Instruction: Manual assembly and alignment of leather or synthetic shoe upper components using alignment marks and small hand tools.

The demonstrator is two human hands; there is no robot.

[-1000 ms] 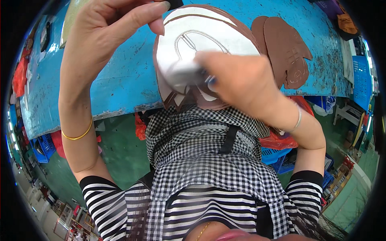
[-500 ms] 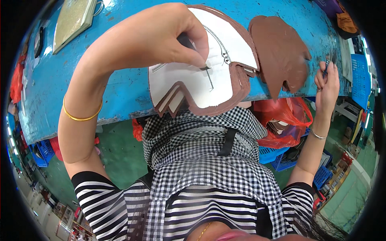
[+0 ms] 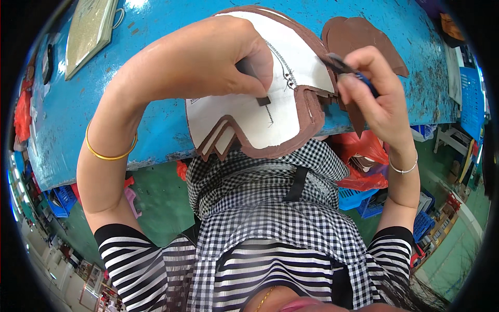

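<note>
At the centre of the frame, a worker's left hand presses a stack of brown pieces topped by a white template onto the near edge of a blue bench; the fingers are closed in a narrow grip on a small dark block set on the template. At upper right, the right hand pinches a slim dark tool with a blue end, its tip at the stack's right edge.

The stack overhangs the bench edge toward the worker's lap, so a lighter press could let the layers fan out or slide off; their lower corners look already stepped apart. The tool's tip sits close to the left hand's fingers, and a slip there could nick skin or mark the template.

A second brown cut piece lies on the bench just beyond the stack, at top right. A flat tan rectangular pad rests at upper left. Below the bench, red bags sit at centre right beside blue crates; another blue crate stands at lower left. A blue panel hangs at the right rim. No labels can be made out.
</note>
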